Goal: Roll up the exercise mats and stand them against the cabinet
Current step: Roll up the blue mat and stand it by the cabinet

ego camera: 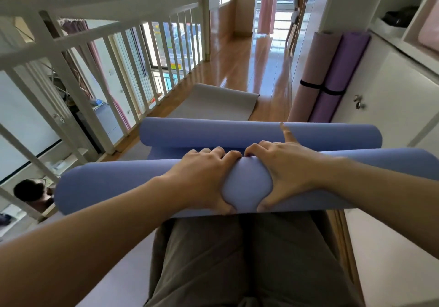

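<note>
My left hand (204, 176) and right hand (282, 171) meet at the middle of the blue exercise mat (118, 188), which lies crosswise over my thighs, left of the white cabinet (392, 97). Both hands clamp it, fingers curled over the top and thumbs tucked beneath, with only my right index finger poking straight out. Held just at the centre and with no strap, I judge this roll or the far roll (213, 132) may spring loose or telescope before it stands beside the pink mat (313, 74) and purple mat (339, 74) leaning on the cabinet.
</note>
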The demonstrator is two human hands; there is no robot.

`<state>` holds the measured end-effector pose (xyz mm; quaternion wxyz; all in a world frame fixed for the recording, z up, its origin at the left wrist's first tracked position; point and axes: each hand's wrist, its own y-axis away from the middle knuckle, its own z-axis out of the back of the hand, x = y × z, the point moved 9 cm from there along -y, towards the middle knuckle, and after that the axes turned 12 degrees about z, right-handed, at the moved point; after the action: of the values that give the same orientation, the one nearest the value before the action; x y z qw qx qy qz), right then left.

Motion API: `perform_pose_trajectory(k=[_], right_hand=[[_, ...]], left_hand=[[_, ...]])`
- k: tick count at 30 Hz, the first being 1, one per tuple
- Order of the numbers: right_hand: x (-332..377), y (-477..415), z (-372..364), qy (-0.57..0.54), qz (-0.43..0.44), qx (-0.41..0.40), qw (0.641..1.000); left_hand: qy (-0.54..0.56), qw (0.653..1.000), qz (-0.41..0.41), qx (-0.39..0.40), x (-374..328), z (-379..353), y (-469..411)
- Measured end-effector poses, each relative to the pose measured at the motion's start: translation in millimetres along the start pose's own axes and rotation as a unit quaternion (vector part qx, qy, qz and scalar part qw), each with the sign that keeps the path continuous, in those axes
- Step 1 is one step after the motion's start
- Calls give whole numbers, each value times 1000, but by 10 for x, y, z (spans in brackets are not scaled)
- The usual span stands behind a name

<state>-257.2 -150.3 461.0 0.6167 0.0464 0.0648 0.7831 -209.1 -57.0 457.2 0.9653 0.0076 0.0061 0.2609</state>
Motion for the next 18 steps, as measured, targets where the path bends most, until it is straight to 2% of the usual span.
perform_pose_trajectory(k=[4,8,11,15,18], right_hand=[[11,-7,-129,-36,2,33,999],[-222,-100,-54,-87,-52,-8,995],[-530,-138,-52,-70,-102,-33,992],[-849,-243,-109,-55,-148,-17,987],[-955,-315,-20,-41,-158,-74,984]], left_hand=[[19,998,-5,54,21,-146,19],[27,997,-12,77,45,-167,-74],[7,996,-21,81,45,-153,-114],[10,995,-22,97,43,-180,-163],[6,994,-21,104,39,-199,-174]])
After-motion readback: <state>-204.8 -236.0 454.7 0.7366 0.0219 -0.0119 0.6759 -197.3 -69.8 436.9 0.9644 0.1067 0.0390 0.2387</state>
